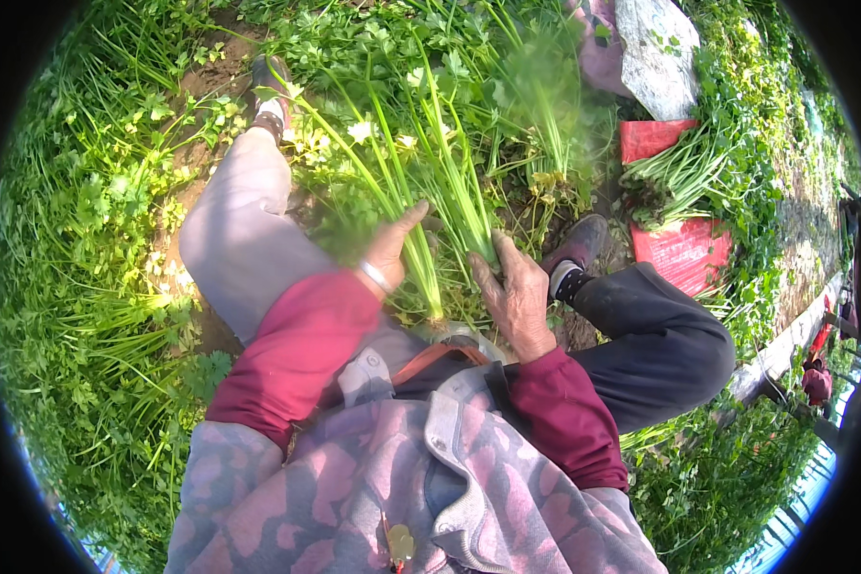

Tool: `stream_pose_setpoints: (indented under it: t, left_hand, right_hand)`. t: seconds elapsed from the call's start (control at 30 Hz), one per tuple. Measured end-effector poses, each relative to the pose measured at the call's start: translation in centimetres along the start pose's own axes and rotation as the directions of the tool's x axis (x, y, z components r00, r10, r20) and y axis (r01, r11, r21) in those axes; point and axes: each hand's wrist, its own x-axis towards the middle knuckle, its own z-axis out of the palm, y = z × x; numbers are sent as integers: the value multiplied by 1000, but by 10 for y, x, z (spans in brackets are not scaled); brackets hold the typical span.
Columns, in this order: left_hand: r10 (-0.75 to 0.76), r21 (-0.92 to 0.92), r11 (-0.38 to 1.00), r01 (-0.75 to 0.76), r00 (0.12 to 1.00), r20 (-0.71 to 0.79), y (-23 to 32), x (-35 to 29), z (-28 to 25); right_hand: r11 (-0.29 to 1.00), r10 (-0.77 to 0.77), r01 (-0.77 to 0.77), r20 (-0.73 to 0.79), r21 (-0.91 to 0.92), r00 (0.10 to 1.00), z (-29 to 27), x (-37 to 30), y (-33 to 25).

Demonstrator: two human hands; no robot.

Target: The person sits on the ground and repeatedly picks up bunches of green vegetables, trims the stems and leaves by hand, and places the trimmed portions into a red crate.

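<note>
Long green celery stalks (pixel 423 268) with a pale root end pointing toward my lap are held in my left hand (pixel 390 251), its thumb lying across them. My right hand (pixel 519 292) is closed round the lower part of a second bunch of celery (pixel 461 196), thumb and fingers on either side. Both bunches lean away from me, their leafy tops merging with the growing plants behind. A bracelet circles my left wrist. The root end of the right bunch is hidden by my fingers.
Dense leafy celery (pixel 96 316) grows at the left and ahead. At the right, a cut celery bundle (pixel 679 177) lies across a red plastic sheet (pixel 679 253). Beyond it are a pale sack (pixel 657 57) and a wooden beam (pixel 784 340). My bent legs frame the work area.
</note>
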Motion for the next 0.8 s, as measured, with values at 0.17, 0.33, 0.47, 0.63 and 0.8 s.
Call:
stream_pose_setpoints:
  t: [0.17,0.33,0.47,0.63,0.8]
  left_hand:
    - [-47,66,997,49,998,-42,1,0,4]
    - [-133,61,990,130,990,46,5,1,-2]
    - [-75,107,993,55,980,185,5,0,-6]
    - [28,141,988,-62,972,234,1,-5,0]
    - [157,54,982,-180,946,284,5,-13,4]
  right_hand:
    - [957,-230,249,135,-151,964,11,-17,4]
    - [719,197,-409,400,562,895,9,-31,4]
    - [311,338,-643,551,700,763,6,-33,9]
    - [273,425,-594,459,756,780,16,-30,15]
    - [391,490,-406,186,826,851,26,-27,18]
